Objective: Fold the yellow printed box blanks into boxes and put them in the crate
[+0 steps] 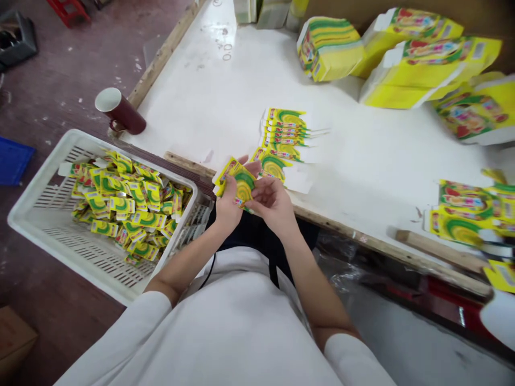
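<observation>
A yellow and green printed carton (243, 187) is held between my two hands at the table's front edge. My left hand (229, 201) is closed round its left side, thumb on top. At its lower right, the fingers of my right hand (273, 201) pinch the carton. Just beyond my hands, a fanned row of flat cartons (285, 128) lies on the white table (201, 107). Left of me, a white plastic basket (30, 214) holds many small folded boxes (137, 198).
A dark red mug (129, 115) lies tilted by the table's left corner. Stacks of yellow cartons (418, 69) stand at the back right. More cartons (466, 206) lie at the right, near a wooden strip (442, 251) and a person's white sleeve (499, 316).
</observation>
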Available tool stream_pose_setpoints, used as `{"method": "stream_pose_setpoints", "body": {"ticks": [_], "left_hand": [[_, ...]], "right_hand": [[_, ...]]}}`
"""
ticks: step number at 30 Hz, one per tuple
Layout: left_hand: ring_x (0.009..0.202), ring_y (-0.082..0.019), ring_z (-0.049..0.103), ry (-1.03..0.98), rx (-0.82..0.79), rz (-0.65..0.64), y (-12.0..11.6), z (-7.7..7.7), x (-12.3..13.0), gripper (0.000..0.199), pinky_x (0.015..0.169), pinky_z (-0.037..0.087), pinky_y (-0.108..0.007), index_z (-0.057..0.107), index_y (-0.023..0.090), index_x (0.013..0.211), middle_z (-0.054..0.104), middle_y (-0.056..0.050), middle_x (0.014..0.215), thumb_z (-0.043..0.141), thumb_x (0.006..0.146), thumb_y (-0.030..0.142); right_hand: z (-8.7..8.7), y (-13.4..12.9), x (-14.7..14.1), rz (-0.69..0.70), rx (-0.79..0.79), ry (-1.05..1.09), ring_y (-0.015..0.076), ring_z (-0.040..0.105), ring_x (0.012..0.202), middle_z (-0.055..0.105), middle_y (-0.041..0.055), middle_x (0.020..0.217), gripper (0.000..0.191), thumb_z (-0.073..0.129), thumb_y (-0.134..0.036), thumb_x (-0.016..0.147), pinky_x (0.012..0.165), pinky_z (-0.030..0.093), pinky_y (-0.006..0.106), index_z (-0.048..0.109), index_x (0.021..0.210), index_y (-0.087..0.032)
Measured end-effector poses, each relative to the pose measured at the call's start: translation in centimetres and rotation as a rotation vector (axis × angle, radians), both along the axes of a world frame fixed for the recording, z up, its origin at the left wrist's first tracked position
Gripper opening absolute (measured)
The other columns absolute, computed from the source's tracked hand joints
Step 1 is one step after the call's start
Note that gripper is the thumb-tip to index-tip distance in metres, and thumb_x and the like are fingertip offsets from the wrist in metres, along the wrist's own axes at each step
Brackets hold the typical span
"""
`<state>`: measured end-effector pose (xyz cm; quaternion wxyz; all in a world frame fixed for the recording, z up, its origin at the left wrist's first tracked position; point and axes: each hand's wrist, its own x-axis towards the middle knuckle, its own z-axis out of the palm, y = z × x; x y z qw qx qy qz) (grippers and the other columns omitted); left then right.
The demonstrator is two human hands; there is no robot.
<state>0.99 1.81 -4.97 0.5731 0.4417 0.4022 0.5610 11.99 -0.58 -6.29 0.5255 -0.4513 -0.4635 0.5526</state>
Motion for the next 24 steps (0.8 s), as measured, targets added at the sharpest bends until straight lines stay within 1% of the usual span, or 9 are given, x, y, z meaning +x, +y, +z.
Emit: {"method": "stream_pose_setpoints", "body": {"ticks": [2,5,8,10,13,16,20,22,24], "left_hand": [[0.119,-0.025,0.066,0.042,0.089,0.058,-0.4,0.2,0.1,0.064,0.102,0.054,-0.043,0.059,0.026,0.123,0.069,-0.009,0.123,0.037,0.090,0.077],[0.114,-0.024,0.067,0.139,0.249,0.024,-1.0,-0.1,-0.6,0.055,0.100,0.055,-0.042,0.063,0.027,0.120,0.070,-0.008,0.120,0.042,0.093,0.070],[0.117,-0.025,0.066,0.290,0.373,-0.006,-1.2,-0.3,-1.4,0.053,0.103,0.054,-0.045,0.065,0.027,0.120,0.072,-0.008,0.120,0.041,0.095,0.067],[0.119,-0.026,0.065,0.321,0.414,-0.030,-1.2,-0.4,-1.4,0.054,0.106,0.052,-0.046,0.066,0.027,0.119,0.072,-0.009,0.121,0.041,0.094,0.068],[0.116,-0.025,0.067,0.212,0.276,-0.016,-1.0,-0.2,-1.0,0.060,0.100,0.055,-0.046,0.061,0.028,0.125,0.071,-0.009,0.122,0.035,0.094,0.072],[0.114,-0.025,0.068,0.130,0.099,0.051,-0.7,0.1,-0.6,0.068,0.088,0.060,-0.042,0.052,0.027,0.133,0.069,-0.011,0.122,0.026,0.093,0.076],[0.112,-0.025,0.068,-0.015,0.067,0.063,-0.5,0.3,-0.7,0.060,0.086,0.059,-0.039,0.051,0.027,0.131,0.069,-0.009,0.116,0.039,0.093,0.071],[0.108,-0.024,0.069,-0.062,0.020,0.073,-0.5,0.5,-0.7,0.054,0.085,0.059,-0.039,0.053,0.027,0.125,0.069,-0.007,0.109,0.046,0.091,0.069],[0.102,-0.022,0.069,-0.078,-0.028,0.077,-0.5,0.6,-0.5,0.050,0.084,0.059,-0.039,0.056,0.027,0.115,0.068,-0.005,0.100,0.050,0.089,0.069]], "right_hand": [[0.0,-0.3,-0.7,-0.075,0.026,0.021,0.0149,0.063,0.070,0.062,-0.0043,0.079,0.048,0.085,-0.043,0.070,0.063,0.055,0.031,0.050,0.100,-0.029],[0.1,-0.6,-0.9,-0.149,0.071,-0.012,0.0131,0.060,0.064,0.059,-0.0067,0.073,0.046,0.083,-0.039,0.074,0.057,0.050,0.027,0.047,0.100,-0.029],[0.4,-1.0,-0.6,-0.140,0.062,-0.074,0.0113,0.054,0.055,0.055,-0.0104,0.065,0.048,0.080,-0.039,0.077,0.050,0.042,0.024,0.042,0.104,-0.029],[0.6,-1.2,-0.5,-0.120,0.087,-0.093,0.0112,0.054,0.056,0.055,-0.0106,0.066,0.049,0.080,-0.040,0.078,0.053,0.044,0.025,0.041,0.106,-0.029],[1.0,-1.4,-0.5,-0.094,0.138,-0.058,0.0132,0.061,0.070,0.061,-0.0056,0.079,0.052,0.080,-0.044,0.078,0.067,0.052,0.029,0.043,0.111,-0.029],[1.3,-1.5,-0.6,-0.036,0.098,0.002,0.0164,0.065,0.080,0.065,-0.0004,0.094,0.062,0.081,-0.051,0.075,0.072,0.056,0.033,0.043,0.120,-0.032],[1.4,-1.8,-0.6,0.068,0.041,0.046,0.0191,0.065,0.081,0.065,0.0018,0.100,0.080,0.079,-0.059,0.074,0.071,0.057,0.037,0.036,0.139,-0.038],[1.4,-1.9,-0.6,0.110,0.030,0.063,0.0192,0.064,0.083,0.064,0.0032,0.108,0.092,0.079,-0.061,0.073,0.070,0.057,0.036,0.028,0.147,-0.040],[1.3,-2.0,-0.7,0.139,0.028,0.075,0.0190,0.063,0.083,0.064,0.0033,0.110,0.095,0.079,-0.061,0.073,0.068,0.056,0.034,0.025,0.149,-0.041]]}}
